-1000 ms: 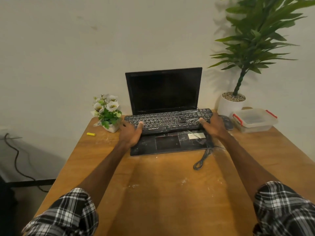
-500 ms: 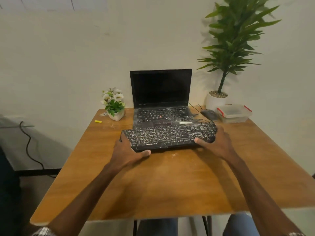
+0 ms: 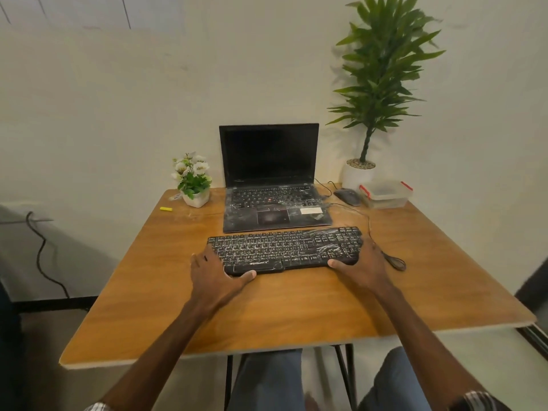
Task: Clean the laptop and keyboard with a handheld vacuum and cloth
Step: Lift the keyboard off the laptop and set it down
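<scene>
Fingers of both hands hidden behind the keyboard ends.

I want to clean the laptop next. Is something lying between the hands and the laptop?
Yes: the keyboard lies across the table directly in front of the laptop. The left hand and right hand grip its two ends. Nothing else is visible between them.

Dusty black plastic keyboard flat on brown wooden table, gripped at both ends: left hand, right hand. Just behind, open dusty black laptop, screen dark.
</scene>
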Demonstrator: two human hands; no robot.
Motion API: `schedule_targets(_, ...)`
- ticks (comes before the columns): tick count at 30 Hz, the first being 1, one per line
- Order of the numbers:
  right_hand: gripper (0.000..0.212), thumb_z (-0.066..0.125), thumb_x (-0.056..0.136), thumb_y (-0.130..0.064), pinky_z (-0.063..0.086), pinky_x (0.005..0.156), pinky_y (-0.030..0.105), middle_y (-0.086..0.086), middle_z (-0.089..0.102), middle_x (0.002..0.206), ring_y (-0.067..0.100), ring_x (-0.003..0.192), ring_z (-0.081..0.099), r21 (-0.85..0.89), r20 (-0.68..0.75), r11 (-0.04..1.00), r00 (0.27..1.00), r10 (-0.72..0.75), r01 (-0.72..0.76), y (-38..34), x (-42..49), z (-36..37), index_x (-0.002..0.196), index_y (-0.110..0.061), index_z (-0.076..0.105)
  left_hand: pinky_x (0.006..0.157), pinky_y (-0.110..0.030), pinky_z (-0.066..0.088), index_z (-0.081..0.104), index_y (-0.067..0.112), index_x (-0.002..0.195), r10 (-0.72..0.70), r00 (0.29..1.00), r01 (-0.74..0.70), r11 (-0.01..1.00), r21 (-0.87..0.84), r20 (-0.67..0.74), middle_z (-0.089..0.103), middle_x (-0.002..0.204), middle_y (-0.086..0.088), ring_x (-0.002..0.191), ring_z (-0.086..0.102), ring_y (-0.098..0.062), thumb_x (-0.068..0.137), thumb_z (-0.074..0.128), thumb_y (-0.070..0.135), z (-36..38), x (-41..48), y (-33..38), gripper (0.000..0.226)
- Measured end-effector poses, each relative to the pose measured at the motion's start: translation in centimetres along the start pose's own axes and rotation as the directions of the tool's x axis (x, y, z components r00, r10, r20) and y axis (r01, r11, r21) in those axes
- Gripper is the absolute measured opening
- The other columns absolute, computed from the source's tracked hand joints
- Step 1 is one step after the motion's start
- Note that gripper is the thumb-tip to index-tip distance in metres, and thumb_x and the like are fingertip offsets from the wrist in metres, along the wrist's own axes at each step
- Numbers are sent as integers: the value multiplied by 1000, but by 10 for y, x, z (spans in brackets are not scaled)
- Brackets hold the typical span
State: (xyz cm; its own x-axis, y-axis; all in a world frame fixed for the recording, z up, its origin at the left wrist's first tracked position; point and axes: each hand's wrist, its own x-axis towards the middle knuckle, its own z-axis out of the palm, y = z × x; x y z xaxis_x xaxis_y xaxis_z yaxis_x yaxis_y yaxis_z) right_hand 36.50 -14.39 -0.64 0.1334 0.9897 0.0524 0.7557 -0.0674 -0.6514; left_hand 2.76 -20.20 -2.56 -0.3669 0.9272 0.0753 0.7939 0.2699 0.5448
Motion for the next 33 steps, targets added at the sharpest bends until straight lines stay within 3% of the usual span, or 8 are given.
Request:
schedule_targets(5, 120, 75, 58, -77, 43, 111, 50, 10, 41, 152, 31, 138, 40, 11, 13, 1000, 1000, -7, 7, -3, 16, 10, 150, -17, 26, 128, -54, 11, 2, 4, 163, -19, 999, 18, 1000, -13, -34, 11, 171, -19, 158, 0, -41, 66, 70, 87, 8, 8, 0, 145)
schedule_targets(13, 123, 78, 68, -69, 31, 119, 52, 12, 23, 163, 33, 149, 24, -27, 65, 1000, 998, -14, 15, -5, 33, 21, 157, -16, 11, 129, -53, 3, 2, 7, 163, -15, 999, 14, 1000, -16, -33, 6, 172, -18, 159, -6, -37, 70, 69, 85, 14, 23, -5, 138)
schedule_targets(19, 113, 76, 75, -60, 25, 121, 54, 14, 23, 162, 34, 151, 18, -108, -37, 991, 996, -81, 77, -10, 26, 25, 156, -12, 13, 129, -54, 1, 12, 10, 163, 108, 988, -110, 994, -4, -112, 7, 171, -18, 159, -7, -34, 79, 71, 73, 23, 18, 9, 120)
schedule_targets(23, 100, 76, 85, -44, 24, 123, 52, 14, 19, 164, 31, 152, 14, -78, -59, 991, 991, -117, 113, -23, 22, 28, 156, -9, 16, 129, -54, 3, 17, 16, 162, 227, 971, -229, 973, -31, -70, 10, 172, -11, 159, -3, -29, 86, 65, 69, 37, 12, 39, 104)
schedule_targets(33, 74, 75, 87, -29, 35, 111, 37, 13, 47, 143, 28, 136, 40, 6, -82, 979, 976, -202, 203, -22, 36, 12, 145, -7, 36, 129, -52, 13, 25, 16, 158, 470, 882, -465, 881, -86, 41, 19, 168, -11, 158, 7, -30, 93, 64, 55, 75, 20, 132, 86)
